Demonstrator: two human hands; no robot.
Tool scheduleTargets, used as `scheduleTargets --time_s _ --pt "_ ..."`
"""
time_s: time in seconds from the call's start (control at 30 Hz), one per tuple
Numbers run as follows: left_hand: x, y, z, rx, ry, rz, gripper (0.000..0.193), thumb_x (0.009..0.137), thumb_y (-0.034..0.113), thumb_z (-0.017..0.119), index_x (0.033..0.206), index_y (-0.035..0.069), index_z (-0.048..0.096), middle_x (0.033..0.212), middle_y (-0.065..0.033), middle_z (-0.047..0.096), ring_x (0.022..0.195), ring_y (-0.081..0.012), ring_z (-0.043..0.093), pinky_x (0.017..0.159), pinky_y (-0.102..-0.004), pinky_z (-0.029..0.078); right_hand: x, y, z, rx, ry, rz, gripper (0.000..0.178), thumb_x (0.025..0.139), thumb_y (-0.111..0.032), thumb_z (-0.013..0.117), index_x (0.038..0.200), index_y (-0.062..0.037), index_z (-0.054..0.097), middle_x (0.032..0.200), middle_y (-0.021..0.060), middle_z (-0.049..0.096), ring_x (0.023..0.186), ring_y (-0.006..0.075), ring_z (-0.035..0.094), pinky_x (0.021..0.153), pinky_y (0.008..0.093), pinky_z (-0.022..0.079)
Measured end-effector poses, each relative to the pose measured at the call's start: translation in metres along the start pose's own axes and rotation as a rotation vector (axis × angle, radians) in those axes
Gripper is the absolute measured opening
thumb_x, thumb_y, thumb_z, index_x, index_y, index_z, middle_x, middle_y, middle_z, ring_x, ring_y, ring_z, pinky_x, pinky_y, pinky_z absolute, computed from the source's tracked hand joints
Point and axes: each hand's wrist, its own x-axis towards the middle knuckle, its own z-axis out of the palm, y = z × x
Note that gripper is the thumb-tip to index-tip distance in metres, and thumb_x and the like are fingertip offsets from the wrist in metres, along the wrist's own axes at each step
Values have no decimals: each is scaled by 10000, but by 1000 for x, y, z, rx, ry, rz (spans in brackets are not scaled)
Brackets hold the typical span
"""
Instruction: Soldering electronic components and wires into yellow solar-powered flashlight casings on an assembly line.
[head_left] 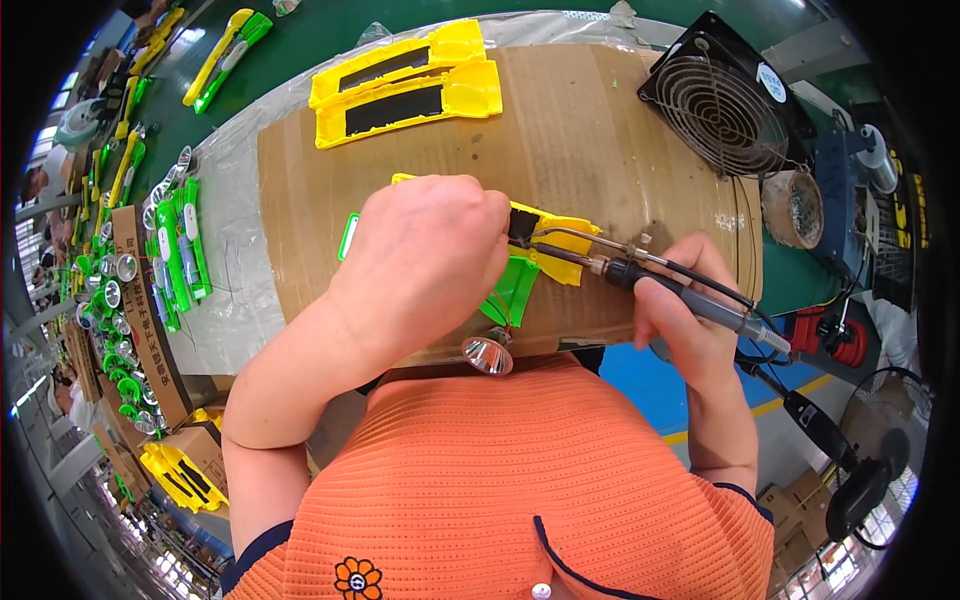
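Note:
In my right hand (690, 305) is a grey and black soldering iron (690, 297) with a thin metal feed tube alongside it. Its tip reaches the inner side of a yellow plastic shell (565, 235) that has a black strip. My left hand (425, 245) is closed over the other end of that shell; its fingertips, and whatever they grip, are hidden. Partly under the left hand lies a green plastic shell (512, 290). Thin red wires run from there to a silver reflector lamp cup (487, 355) at the cardboard's near edge.
Two yellow shells with black strips (405, 105) lie at the far side of the cardboard (590, 110). A black fan with a wire guard (722, 110) stands far right, near a round tin (793, 208). At left are green parts (180, 245) and a carton (150, 310) beside several reflectors.

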Motion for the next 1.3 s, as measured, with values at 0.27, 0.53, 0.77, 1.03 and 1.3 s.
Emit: scheduleTargets --time_s 0.27,0.53,0.77,1.03,1.3 --pt "0 -1 -1 -4 -8 -6 120 832 128 634 796 21 676 777 -131 642 774 -338 632 716 -439 505 -7 8 3 218 99 -10 177 931 -34 612 998 -37 448 655 63 569 496 135 552 590 321 553" --pt "-3 -6 0 -8 54 22 120 831 135 640 791 29 678 775 -127 645 769 -334 638 707 -438 511 -2 20 26 567 174 -46 105 994 -125 504 973 -73 415 630 50 488 475 142 468 1089 592 418" --pt "-1 -12 -6 78 100 -109 119 844 164 643 806 56 676 789 -111 653 805 -320 648 728 -428 518 31 15 35 516 72 -86 105 1002 -124 512 937 -63 457 638 36 498 503 138 483 1056 542 452" --pt "-3 -11 -16 144 11 -69 105 860 175 657 871 76 690 856 -87 664 850 -303 650 744 -418 518 17 19 24 490 158 -189 111 992 -110 529 938 -56 448 616 40 492 481 132 471 1039 509 467" --pt "-30 14 -31 84 -322 585 318 779 115 651 1097 115 662 1056 -32 587 870 -227 610 758 -342 509 15 25 28 427 281 -244 127 1004 -122 519 901 -86 454 603 9 433 474 103 428 1104 529 423"
